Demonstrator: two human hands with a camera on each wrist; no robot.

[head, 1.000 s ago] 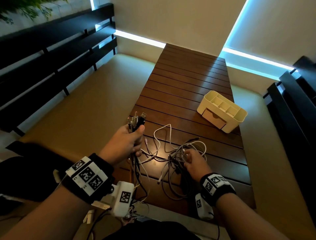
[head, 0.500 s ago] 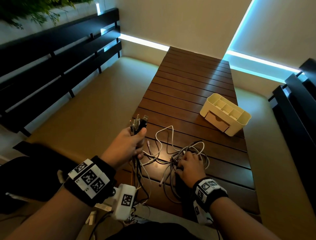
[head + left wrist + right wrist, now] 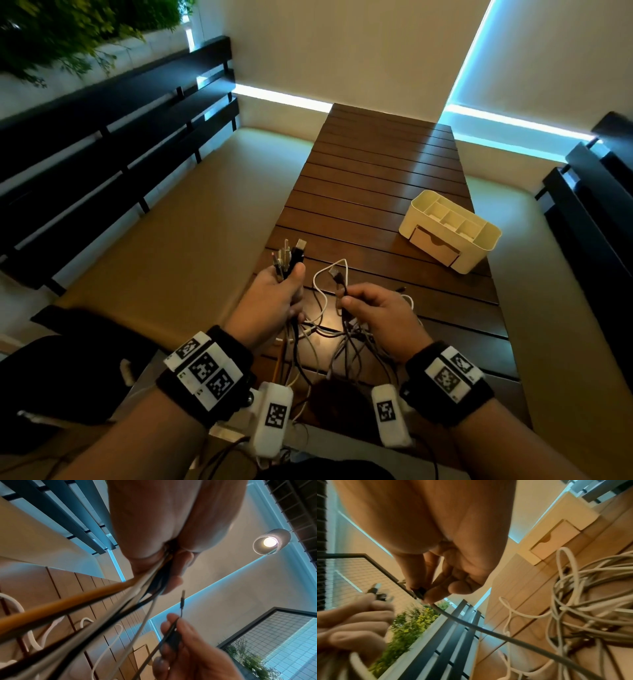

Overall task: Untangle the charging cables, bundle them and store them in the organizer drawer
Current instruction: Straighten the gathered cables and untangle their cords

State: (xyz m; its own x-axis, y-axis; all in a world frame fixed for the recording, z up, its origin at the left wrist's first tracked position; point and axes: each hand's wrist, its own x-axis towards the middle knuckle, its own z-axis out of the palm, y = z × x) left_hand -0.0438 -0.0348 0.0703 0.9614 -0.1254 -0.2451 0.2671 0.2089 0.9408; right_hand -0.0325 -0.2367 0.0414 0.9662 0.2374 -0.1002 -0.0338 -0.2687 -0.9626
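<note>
My left hand grips a bunch of cable ends that stick up above the fist; their cords hang down below it. To its right, my right hand pinches one dark cable just below its plug, lifted above the table. A tangle of white and grey cables lies on the wooden table under both hands, also seen as the tangle in the right wrist view. The cream organizer stands at the right, its drawer closed.
Tan cushioned benches flank the table on both sides, with black slatted backrests. Green plants grow behind the left backrest. A lit lamp hangs overhead.
My right hand has risen from the tangle on the table, now pinching one dark cable end up beside my left hand. The left hand has kept its grip on the cable ends.
</note>
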